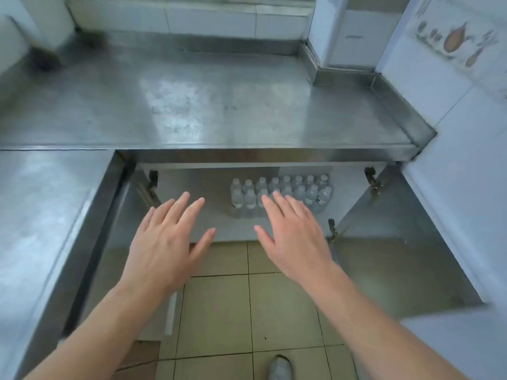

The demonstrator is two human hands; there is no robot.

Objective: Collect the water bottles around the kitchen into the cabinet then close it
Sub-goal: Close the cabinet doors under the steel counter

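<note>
Both hands were held flat with fingers spread, the left hand (167, 242) beside the right hand (295, 239); clear white-capped water bottles (279, 194) were seen packed in two rows inside the open cabinet (192, 187)

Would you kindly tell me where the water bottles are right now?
In the head view, the water bottles stand in two rows inside the open cabinet, right of centre, just beyond the right hand.

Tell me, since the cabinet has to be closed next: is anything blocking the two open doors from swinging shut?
Nothing visible does. The bottles stand well inside the cabinet, and both hands, left and right, are open and hold nothing. The left door and right door swing over bare floor.
</note>
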